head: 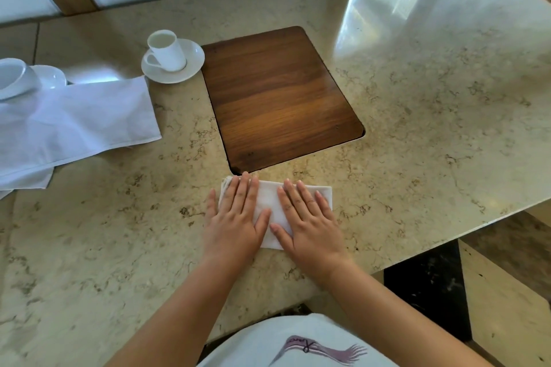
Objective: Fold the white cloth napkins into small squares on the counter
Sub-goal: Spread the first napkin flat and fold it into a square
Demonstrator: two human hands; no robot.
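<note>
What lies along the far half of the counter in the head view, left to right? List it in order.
Tipped white cup → unfolded white napkin → cup on its saucer → inset wooden board → bare stretch of marble counter.

Glossy beige marble counter [417, 98], sunlit
</note>
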